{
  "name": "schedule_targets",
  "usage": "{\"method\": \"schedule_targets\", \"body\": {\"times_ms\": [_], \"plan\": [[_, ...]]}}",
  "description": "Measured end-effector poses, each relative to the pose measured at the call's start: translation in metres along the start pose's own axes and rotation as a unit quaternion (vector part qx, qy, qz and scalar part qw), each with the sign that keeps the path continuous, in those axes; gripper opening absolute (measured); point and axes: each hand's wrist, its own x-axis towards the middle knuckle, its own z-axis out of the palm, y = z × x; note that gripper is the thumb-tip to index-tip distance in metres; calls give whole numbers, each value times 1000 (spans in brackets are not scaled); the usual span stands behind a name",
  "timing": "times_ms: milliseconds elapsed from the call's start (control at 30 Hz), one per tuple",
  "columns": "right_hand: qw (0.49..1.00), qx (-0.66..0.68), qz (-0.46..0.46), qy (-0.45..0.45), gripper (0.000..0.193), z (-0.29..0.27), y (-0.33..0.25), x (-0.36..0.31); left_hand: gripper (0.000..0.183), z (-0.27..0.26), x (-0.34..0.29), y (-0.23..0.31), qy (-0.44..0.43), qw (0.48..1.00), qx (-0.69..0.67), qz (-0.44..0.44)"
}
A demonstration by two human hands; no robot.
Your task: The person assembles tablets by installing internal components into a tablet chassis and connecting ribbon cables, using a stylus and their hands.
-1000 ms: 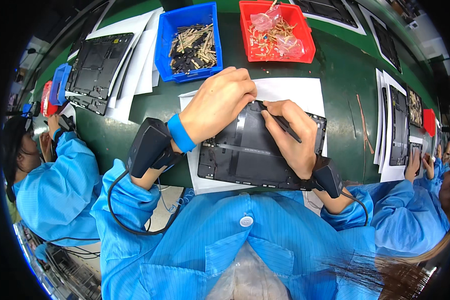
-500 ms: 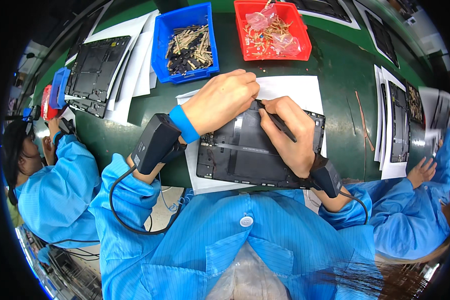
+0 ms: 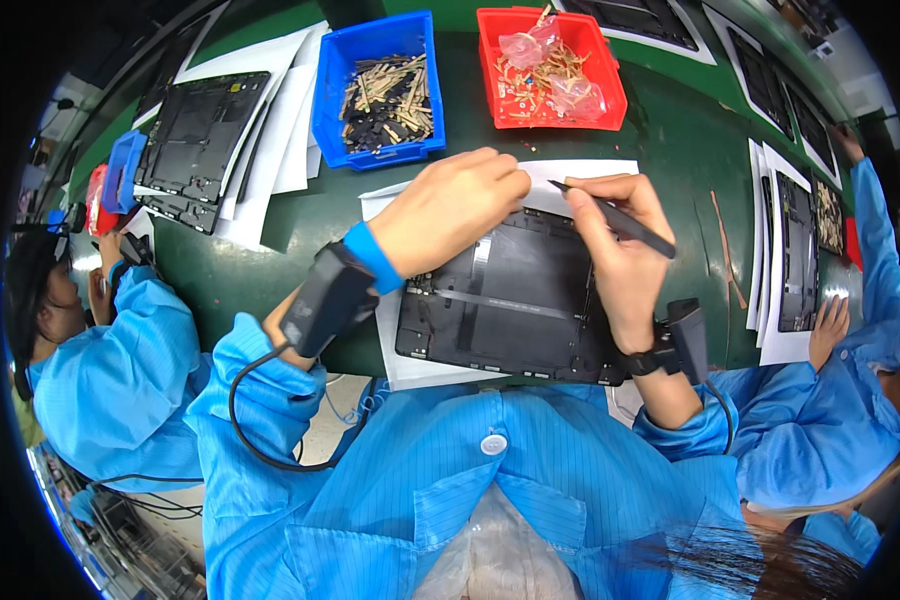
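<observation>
My right hand (image 3: 620, 250) pinches a dark pointed tool (image 3: 615, 218) and my left hand (image 3: 450, 208) curls fingers-together beside it, both over the black panel (image 3: 510, 300) just beneath them, its upper edge apparently unfinished.

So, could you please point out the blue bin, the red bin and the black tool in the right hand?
blue bin (image 3: 332, 95), head view, left wall.
red bin (image 3: 610, 85), head view, right wall.
black tool (image 3: 638, 230), head view, mid shaft beside the fingers.
</observation>
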Motion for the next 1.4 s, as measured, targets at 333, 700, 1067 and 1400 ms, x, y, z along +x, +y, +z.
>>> {"method": "schedule_targets", "body": {"times_ms": [333,700,1067,1400], "plan": [[960,-166,-41,-223,18,-8,12,35,26,-1,-52,37,75,987,73,-124],[912,-233,-45,-334,17,5,23,50,39,9,-48,48,-5,969,194,-151],[877,-273,-196,-344,14,20,19,52,33,4,-60,42,78,980,96,-154],[753,-379,-405,-355,12,21,28,50,36,5,-67,37,59,964,203,-158]]}}
